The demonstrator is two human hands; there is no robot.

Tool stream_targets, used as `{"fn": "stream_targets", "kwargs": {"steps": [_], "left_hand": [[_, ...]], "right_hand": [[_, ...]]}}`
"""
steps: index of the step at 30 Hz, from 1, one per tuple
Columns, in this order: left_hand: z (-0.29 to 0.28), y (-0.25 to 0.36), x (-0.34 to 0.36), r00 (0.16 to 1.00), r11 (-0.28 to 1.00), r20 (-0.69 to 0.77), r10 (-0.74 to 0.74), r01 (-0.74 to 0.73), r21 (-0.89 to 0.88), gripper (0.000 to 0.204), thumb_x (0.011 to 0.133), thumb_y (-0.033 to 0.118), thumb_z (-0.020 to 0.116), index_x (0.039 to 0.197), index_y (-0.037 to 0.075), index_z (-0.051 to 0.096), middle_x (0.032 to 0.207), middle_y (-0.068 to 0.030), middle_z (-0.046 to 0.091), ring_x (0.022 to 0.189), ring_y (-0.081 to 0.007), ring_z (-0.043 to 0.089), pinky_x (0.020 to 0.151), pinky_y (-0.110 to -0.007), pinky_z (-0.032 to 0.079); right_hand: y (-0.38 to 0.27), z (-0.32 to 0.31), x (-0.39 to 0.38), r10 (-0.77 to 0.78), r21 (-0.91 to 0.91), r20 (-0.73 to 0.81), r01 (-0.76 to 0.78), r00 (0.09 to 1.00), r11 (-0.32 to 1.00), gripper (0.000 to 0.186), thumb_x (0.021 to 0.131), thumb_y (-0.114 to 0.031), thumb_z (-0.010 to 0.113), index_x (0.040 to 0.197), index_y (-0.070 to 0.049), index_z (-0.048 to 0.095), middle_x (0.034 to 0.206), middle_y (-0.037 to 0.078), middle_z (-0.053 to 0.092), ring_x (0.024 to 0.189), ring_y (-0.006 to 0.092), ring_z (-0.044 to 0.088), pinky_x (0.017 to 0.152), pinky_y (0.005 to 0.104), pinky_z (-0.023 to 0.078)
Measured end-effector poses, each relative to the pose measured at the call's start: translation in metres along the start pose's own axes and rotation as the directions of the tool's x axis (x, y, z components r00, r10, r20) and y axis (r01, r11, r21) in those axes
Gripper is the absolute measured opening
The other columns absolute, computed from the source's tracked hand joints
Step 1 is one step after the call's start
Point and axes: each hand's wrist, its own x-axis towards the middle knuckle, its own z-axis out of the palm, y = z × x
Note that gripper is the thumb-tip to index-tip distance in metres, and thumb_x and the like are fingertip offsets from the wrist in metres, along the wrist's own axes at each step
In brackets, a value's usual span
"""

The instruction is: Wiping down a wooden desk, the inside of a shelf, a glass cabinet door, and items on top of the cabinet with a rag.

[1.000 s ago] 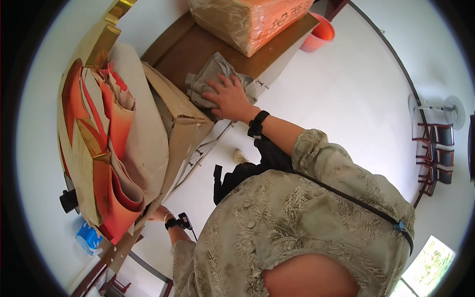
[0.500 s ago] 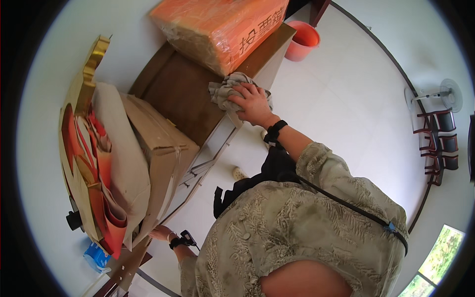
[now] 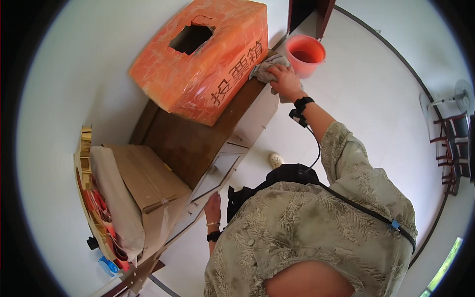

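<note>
A grey cloth point(image 3: 269, 68) is bunched under my right hand point(image 3: 287, 81), whose fingers are wrapped round it at the far front corner of the brown cabinet top point(image 3: 183, 141). Beside the cloth sits a large orange box point(image 3: 198, 69) covered in clear tape, with a ragged dark hole in its top and black writing on its side. My left hand point(image 3: 213, 209) hangs lower down, close to the cabinet's white front point(image 3: 213, 173). Seen end-on and small, its fingers do not show clearly, and I see nothing in it.
A red bucket point(image 3: 307, 62) stands on the floor just past the cabinet's far end. On the near end rest a cardboard box point(image 3: 148, 178) and a beige cushion-like piece point(image 3: 116, 198). Dark chairs point(image 3: 452, 148) and a fan point(image 3: 462, 96) are at the right wall.
My right hand has slid the cloth along the cabinet's front edge to the far corner, towards the bucket. My left hand has moved forward from beside the cardboard box. The view has shifted forward.
</note>
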Motion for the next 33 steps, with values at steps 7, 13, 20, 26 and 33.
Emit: {"fn": "stream_targets", "kwargs": {"steps": [7, 13, 20, 26, 33], "left_hand": [[-0.055, 0.146, 0.088, 0.959, 0.875, -0.261, -0.111, -0.030, -0.482, 0.031, 0.096, 0.012, 0.054, 0.124, -0.001, 0.057, 0.112, -0.0123, 0.066, 0.103, -0.0187, 0.062, 0.092, -0.029, 0.046], [-0.069, 0.176, 0.161, 0.902, 0.772, -0.342, -0.263, -0.015, -0.635, 0.047, 0.094, 0.009, 0.055, 0.137, -0.002, 0.041, 0.127, -0.0150, 0.056, 0.114, -0.0213, 0.056, 0.097, -0.031, 0.043], [-0.056, 0.197, 0.228, 0.928, 0.693, -0.352, -0.120, -0.176, -0.699, 0.077, 0.088, 0.008, 0.062, 0.149, 0.001, 0.017, 0.147, -0.0161, 0.033, 0.132, -0.0243, 0.037, 0.109, -0.035, 0.029], [-0.044, 0.206, 0.238, 0.901, 0.719, -0.405, -0.156, -0.178, -0.672, 0.084, 0.083, 0.016, 0.071, 0.148, -0.001, 0.020, 0.144, -0.0146, 0.038, 0.130, -0.0239, 0.037, 0.110, -0.034, 0.025], [-0.035, 0.205, 0.235, 0.849, 0.739, -0.466, -0.251, -0.143, -0.658, 0.077, 0.082, 0.017, 0.072, 0.144, -0.002, 0.028, 0.136, -0.0140, 0.045, 0.124, -0.0239, 0.043, 0.106, -0.033, 0.030]], "right_hand": [[0.005, -0.038, 0.055, 0.174, 0.182, 0.246, -0.222, 0.954, 0.958, 0.082, 0.073, -0.027, 0.068, 0.146, -0.018, 0.032, 0.125, 0.021, 0.057, 0.113, 0.0416, 0.054, 0.093, 0.0453, 0.047], [0.044, -0.034, 0.101, 0.064, 0.412, 0.492, -0.297, 0.868, 0.861, 0.101, 0.070, -0.031, 0.071, 0.152, -0.009, 0.016, 0.122, 0.024, 0.060, 0.110, 0.0348, 0.060, 0.094, 0.0359, 0.046], [0.042, -0.056, 0.103, -0.025, 0.430, 0.594, -0.291, 0.804, 0.854, 0.088, 0.074, -0.026, 0.064, 0.152, -0.025, 0.024, 0.128, 0.021, 0.056, 0.119, 0.0325, 0.053, 0.100, 0.0352, 0.039], [0.054, -0.050, 0.110, -0.069, 0.477, 0.595, -0.283, 0.801, 0.832, 0.085, 0.076, -0.023, 0.063, 0.152, -0.024, 0.025, 0.118, 0.016, 0.062, 0.109, 0.0235, 0.058, 0.093, 0.0312, 0.044], [0.051, -0.063, 0.100, -0.180, 0.619, 0.613, -0.327, 0.769, 0.714, 0.081, 0.080, -0.012, 0.060, 0.152, -0.023, 0.025, 0.098, 0.005, 0.064, 0.080, 0.0125, 0.059, 0.072, 0.0262, 0.049]]}}
